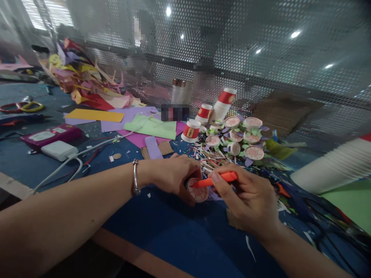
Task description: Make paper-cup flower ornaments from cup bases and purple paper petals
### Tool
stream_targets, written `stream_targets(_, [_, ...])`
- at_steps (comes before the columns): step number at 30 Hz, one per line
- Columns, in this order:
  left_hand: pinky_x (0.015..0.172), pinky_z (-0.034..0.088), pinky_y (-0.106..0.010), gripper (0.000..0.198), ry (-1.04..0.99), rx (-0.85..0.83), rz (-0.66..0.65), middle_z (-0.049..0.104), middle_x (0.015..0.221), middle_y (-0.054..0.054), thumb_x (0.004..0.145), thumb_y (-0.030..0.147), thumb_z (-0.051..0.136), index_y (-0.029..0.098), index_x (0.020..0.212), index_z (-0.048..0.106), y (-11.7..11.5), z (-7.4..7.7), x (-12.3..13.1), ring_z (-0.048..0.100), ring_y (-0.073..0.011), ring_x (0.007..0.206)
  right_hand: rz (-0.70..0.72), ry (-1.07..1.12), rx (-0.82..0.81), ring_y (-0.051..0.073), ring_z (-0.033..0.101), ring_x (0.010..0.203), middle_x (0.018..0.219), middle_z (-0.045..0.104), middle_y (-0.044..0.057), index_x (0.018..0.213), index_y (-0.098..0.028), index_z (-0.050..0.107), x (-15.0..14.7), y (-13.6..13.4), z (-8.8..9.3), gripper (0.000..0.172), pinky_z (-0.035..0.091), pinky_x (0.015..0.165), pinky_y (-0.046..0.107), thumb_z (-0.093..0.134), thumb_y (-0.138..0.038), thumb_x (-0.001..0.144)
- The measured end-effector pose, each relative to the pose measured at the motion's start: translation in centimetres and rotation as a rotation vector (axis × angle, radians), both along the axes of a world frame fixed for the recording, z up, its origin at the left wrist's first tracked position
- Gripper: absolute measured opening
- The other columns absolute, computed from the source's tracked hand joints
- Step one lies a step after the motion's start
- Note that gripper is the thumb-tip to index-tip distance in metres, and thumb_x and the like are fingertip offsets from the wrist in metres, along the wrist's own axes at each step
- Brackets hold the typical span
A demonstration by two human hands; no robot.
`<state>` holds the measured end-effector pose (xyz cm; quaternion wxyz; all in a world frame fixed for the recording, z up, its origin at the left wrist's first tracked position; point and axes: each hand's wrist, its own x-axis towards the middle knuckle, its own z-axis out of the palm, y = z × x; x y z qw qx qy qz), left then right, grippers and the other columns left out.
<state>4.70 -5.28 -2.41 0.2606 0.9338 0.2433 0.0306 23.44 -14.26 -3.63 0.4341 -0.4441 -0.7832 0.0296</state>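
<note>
Head view: monitoring from a distance, I find the left hand curled around a small paper cup, whose round base, bearing a red line pattern, is turned toward the camera just above the blue tabletop. The right hand pinches an orange-red marker between thumb and fingers, its tip end at the upper left of that base; whether it actually touches, I cannot tell. For sound work on the drawing, I judge that the left grip should be firm enough to stop the cup turning yet light enough not to dent its wall, with the marker drawn in short, even strokes and both wrists supported. Count follows. In hand: one cup, one marker. Beyond the hands: seven clearly visible red-patterned discs in the cluster with green and lilac tabs, others partly hidden; two red-and-white cups near it, plus one leaning cup stack behind; one long cup stack at far right. On the left I record one magenta power strip, one white adapter, one yellow paper strip and two scissor handles, red and yellow; whether they form one pair is unclear.
</note>
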Motion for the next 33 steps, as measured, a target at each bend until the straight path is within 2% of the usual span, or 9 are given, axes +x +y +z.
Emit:
stream_targets(6, [0.076,0.037,-0.034,0.042,-0.009,0.009,-0.005,0.061,0.092,-0.003,0.066,0.046,0.079,0.019,0.09,0.058,0.2,-0.33,-0.02,0.054,-0.02,0.085,0.015,0.007,-0.036,0.011,0.058,0.053,0.067,0.065,-0.002,0.081,-0.02,0.067,-0.03,0.2,-0.15,0.015,0.043,0.051,0.025,0.059,-0.023,0.093])
stream_targets(13, [0.082,0.039,-0.034,0.05,-0.014,-0.018,0.003,0.065,0.1,-0.005,0.065,0.047,0.084,0.017,0.099,0.063,0.18,-0.36,0.03,0.056,-0.0227,0.094,0.003,-0.017,0.0,0.011,0.058,0.055,0.066,0.065,-0.003,0.081,-0.02,0.066,0.15,0.0,-0.02,0.014,0.043,0.055,0.025,0.06,-0.021,0.093])
stream_targets(18, [0.085,0.039,-0.032,0.047,0.008,-0.016,-0.009,0.066,0.103,-0.004,0.069,0.047,0.083,0.018,0.1,0.063,0.08,-0.24,0.02,0.058,-0.0228,0.096,0.001,-0.024,-0.001,0.011,0.058,0.054,0.065,0.064,-0.002,0.08,-0.02,0.066,0.09,-0.02,0.03,0.014,0.044,0.054,0.025,0.06,-0.021,0.092])
stream_targets(33, [0.08,0.039,-0.033,0.043,-0.024,-0.007,-0.043,0.063,0.094,-0.003,0.067,0.047,0.083,0.017,0.092,0.063,0.28,-0.39,0.05,0.055,-0.0202,0.088,0.048,-0.009,0.024,0.009,0.056,0.054,0.066,0.063,-0.004,0.081,-0.02,0.066,-0.07,-0.02,-0.13,0.012,0.042,0.053,0.024,0.061,-0.018,0.092])
